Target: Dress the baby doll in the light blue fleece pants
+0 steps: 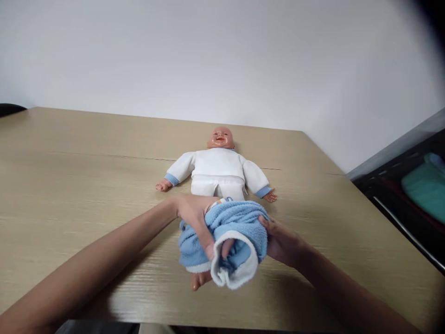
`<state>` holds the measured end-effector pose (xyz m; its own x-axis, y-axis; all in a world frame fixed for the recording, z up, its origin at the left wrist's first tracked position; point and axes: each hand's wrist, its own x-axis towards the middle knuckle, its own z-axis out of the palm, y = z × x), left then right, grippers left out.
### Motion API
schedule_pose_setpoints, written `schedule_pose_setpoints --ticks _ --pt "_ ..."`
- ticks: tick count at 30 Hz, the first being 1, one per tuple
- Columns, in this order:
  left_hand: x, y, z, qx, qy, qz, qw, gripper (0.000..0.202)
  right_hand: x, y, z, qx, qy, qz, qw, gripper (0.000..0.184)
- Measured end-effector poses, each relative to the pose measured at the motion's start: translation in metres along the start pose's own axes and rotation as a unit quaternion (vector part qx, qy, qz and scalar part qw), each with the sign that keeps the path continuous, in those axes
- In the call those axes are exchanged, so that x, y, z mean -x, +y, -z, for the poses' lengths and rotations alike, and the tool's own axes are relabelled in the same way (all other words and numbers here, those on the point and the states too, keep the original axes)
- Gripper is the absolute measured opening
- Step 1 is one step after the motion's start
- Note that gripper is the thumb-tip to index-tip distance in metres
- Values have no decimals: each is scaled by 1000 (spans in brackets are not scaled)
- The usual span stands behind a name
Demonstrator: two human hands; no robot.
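Note:
A baby doll (218, 162) in a white top with blue cuffs lies on its back, head away from me. Bunched around its lower legs is a pair of blue terry pants (232, 218) with white leg cuffs. My left hand (198, 218) grips the pants from the left, its thumb at the rim of the nearer cuff. On the right side, my right hand (283, 241) holds the fabric, thumb on top. One doll foot (200, 280) pokes out below the left cuff. Something skin-coloured shows inside the open right cuff; I cannot tell whether it is a finger or the other foot.
The light wooden table (86, 195) has a seam running across it behind the doll. A pale wall (174, 55) stands at its far edge. To the right, beyond the table edge, is a dark rack or bin (392, 185) with a teal item (426, 185) inside.

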<state>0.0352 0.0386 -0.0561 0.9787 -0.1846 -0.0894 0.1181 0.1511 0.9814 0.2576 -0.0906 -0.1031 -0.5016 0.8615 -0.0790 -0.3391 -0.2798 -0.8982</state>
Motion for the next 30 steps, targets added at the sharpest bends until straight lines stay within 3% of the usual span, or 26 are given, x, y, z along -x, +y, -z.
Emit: schedule_pose_setpoints --ticks 4,7,9,13,15,19,24,30 --pt "6 -12 2 -8 76 -9 997 41 7 -6 4 20 -30 -37 999 43" --pt "7 -17 4 -1 64 -21 998 39 10 -8 4 33 -105 -38 993 62" --pt "4 -13 3 -4 42 -36 998 32 8 -7 1 5 -130 -20 991 64" --pt "-1 -3 -2 -4 -8 -48 999 26 3 -6 -7 -44 -65 44 996 37" --pt "-2 -4 -4 6 32 -61 998 28 1 -7 -9 -69 -39 46 996 31" --pt "-1 -12 -5 11 131 -90 987 30 4 -11 -6 -70 -46 37 996 33" --pt "-5 -8 -10 -39 85 -68 993 33 7 -18 -2 22 -77 -1 997 59" --pt "-2 -15 -7 -34 145 -57 987 44 6 -18 0 -2 -20 -23 1000 45"
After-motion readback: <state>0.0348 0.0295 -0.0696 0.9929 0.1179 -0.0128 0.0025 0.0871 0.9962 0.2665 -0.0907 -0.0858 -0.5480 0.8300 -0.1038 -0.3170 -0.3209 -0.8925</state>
